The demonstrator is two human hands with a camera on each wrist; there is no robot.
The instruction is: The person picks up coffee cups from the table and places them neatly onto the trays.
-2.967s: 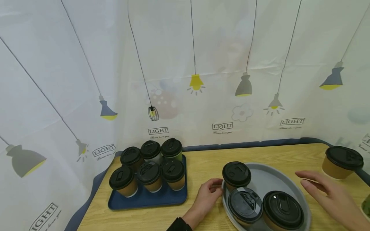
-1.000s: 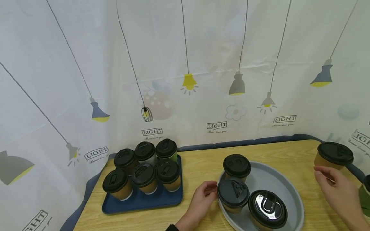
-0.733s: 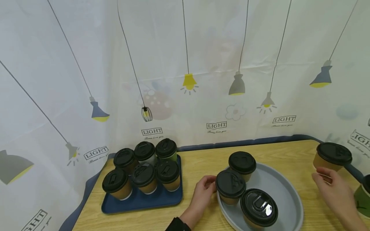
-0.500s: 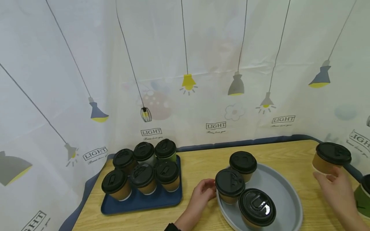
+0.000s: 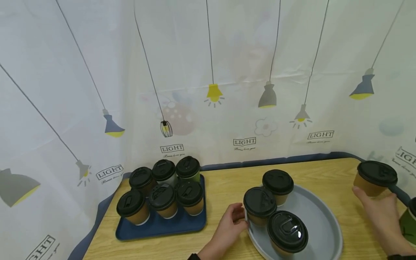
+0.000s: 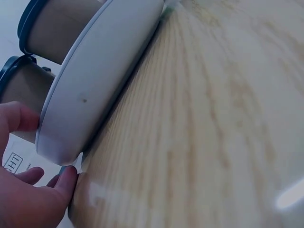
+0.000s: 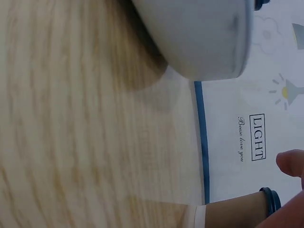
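Observation:
My left hand (image 5: 229,224) holds the left edge of a round grey tray (image 5: 320,211); in the left wrist view a finger touches the tray wall (image 6: 88,90) and the thumb is at its lower edge. Three black-lidded paper cups stand on the tray: a back cup (image 5: 277,182), a left cup (image 5: 260,204) and a front cup (image 5: 287,231). At the far right, my right hand (image 5: 380,216) is spread near another brown paper cup (image 5: 375,177) with a black lid, standing on the table. The right wrist view shows the thumb (image 7: 292,161) apart from this cup.
A blue rectangular tray (image 5: 162,227) on the left bears several lidded paper cups, closely grouped. A green cup (image 5: 409,224) is cut off at the right edge. Behind the wooden table (image 5: 224,187) hangs a printed lamp-pattern curtain (image 5: 195,72).
The round tray's cups have swung clockwise around it, with the left hand at its edge. My right hand has reached the far-right cup, and its thumb and fingers have spread apart.

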